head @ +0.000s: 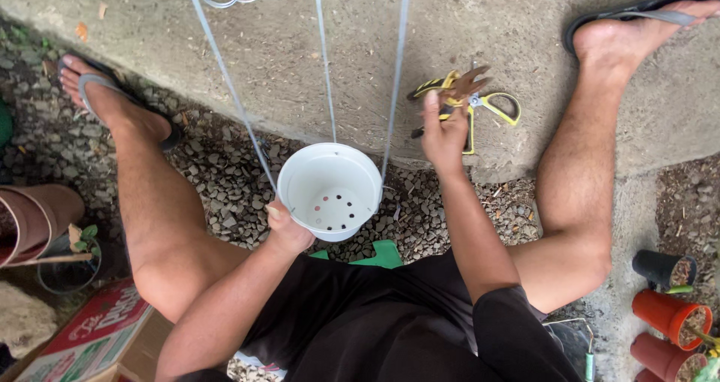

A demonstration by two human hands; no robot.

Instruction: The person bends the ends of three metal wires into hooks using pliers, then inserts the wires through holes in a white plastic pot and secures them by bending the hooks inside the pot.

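You're steadying the white pot [330, 191] by its near rim with your left hand [287, 230], the grip pinching that rim, thumb on top; the pot is hanging low between your knees on three thin hanger strands [324, 59], mouth facing up, drain holes showing in its floor; your right hand [444, 136] is lifting just beyond and to the right of the pot, fingers curled shut around rusty pliers [463, 88], their jaws pointing up and away from you; the yellow-handled scissors [496, 106] are lying on the concrete slab [337, 22] right behind that hand; so the right-side strand is standing nearest the pliers, the pot's rim just below-left of them.
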